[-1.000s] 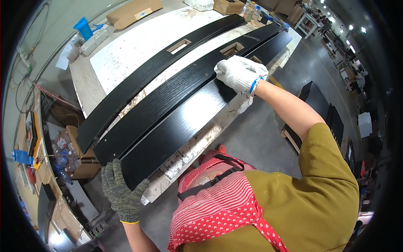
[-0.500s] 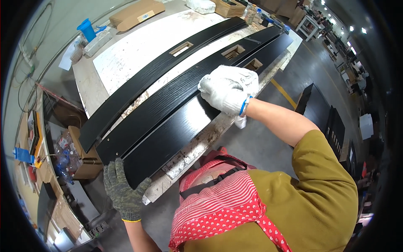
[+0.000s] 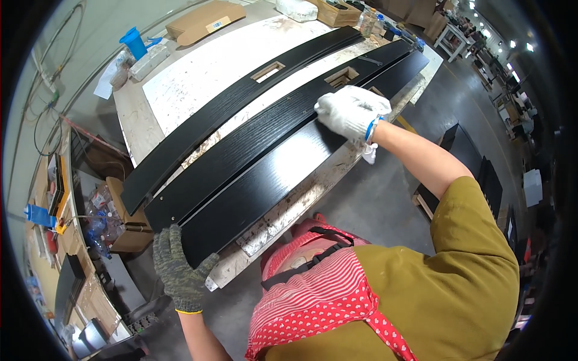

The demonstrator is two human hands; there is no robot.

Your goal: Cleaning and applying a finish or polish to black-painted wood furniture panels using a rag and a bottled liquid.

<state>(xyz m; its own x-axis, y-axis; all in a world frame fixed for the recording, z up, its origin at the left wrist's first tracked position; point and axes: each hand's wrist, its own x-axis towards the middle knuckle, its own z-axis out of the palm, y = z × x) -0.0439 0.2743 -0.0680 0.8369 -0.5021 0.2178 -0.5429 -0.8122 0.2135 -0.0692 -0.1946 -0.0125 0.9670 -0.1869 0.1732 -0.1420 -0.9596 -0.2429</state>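
Three long black boards with wood grain lie side by side on a worktable [image 3: 129, 114]. Over the nearest board [image 3: 259, 186] is my right hand [image 3: 352, 111], in a white glove, its fingers closed and pressed down towards the surface. A bit of white cloth [image 3: 369, 154] hangs below that wrist. My left hand [image 3: 180, 268], in a grey-green knitted glove, holds the near left end of the same board, thumb at one corner and fingers along the end. Beyond it lie the middle board [image 3: 229, 155] and the far board [image 3: 198, 129], each with a rectangular cutout.
A blue jug [image 3: 133, 43], a flattened cardboard box [image 3: 205, 23] and a wooden box [image 3: 337, 13] stand along the table's back. A carton of plastic bottles [image 3: 129, 231] is at the left. Dark panels [image 3: 460, 150] stand at the right.
My right hand has slid along the nearest board, away and to the right. My left hand stays at the board's end. The whole view has shifted slightly.
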